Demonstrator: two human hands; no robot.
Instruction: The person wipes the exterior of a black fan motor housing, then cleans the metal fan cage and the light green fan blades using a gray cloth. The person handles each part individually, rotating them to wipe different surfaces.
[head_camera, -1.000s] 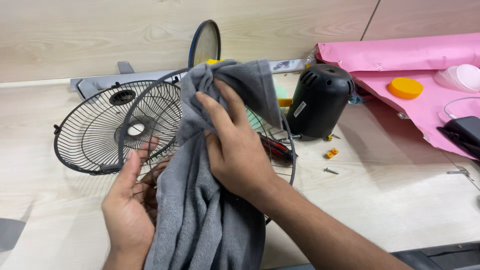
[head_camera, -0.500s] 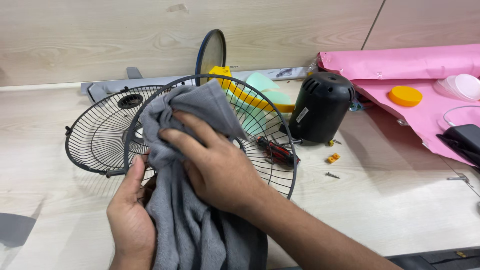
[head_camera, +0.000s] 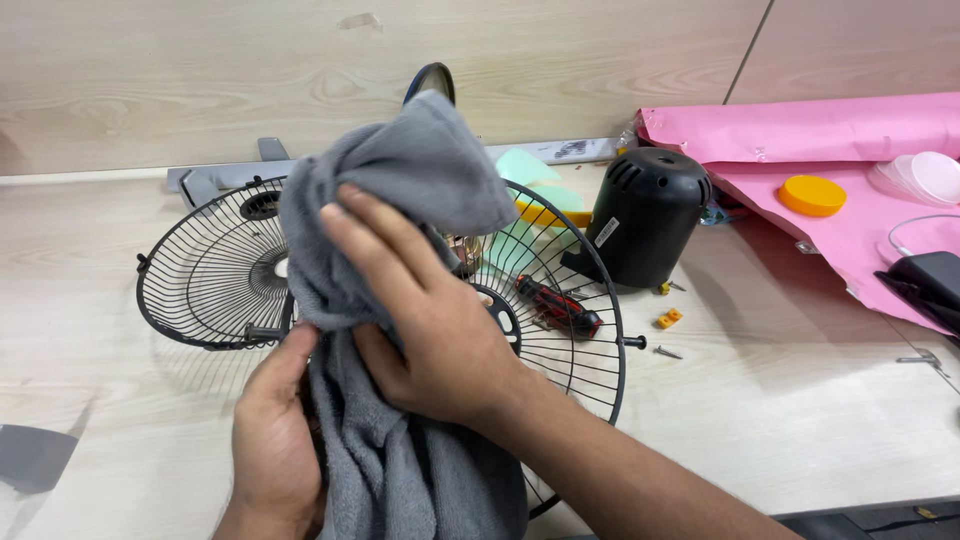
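Head view, only one given. A grey towel (head_camera: 400, 300) is draped over the near black wire fan guard (head_camera: 575, 330), which is held tilted up off the pale wood-look floor (head_camera: 760, 420). The right hand (head_camera: 430, 320) is laid flat on the cloth, fingers (head_camera: 365, 235) spread and pressed down, so cloth is sandwiched betw. palm and wires; nothing is pinched there. The left hand (head_camera: 275, 440) is curled below and left of that press, fingers closed around the guard's lower rim area w/ cloth bunched beside it; exact contact is hidden by the towel, so rim vs. cloth can't be told.

Handling, as judged: towel is soft, limp, light, w/ no shape of its own; best bunched in the palm, not held by an edge. The guard looks light but springy; thin wires could bend under hard pressure, so the outer rim or hub ring seems the safest hold.

Beyond the grip, a second guard (head_camera: 215, 275) lies flat to the left. To the right of the press, seen through the wires, a red-black screwdriver (head_camera: 555, 305) lies on the floor; farther right stands a black motor housing (head_camera: 645, 215), w/ loose screws (head_camera: 668, 318) near it. Well off right: pink sheet (head_camera: 800, 135), orange lid (head_camera: 812, 195).
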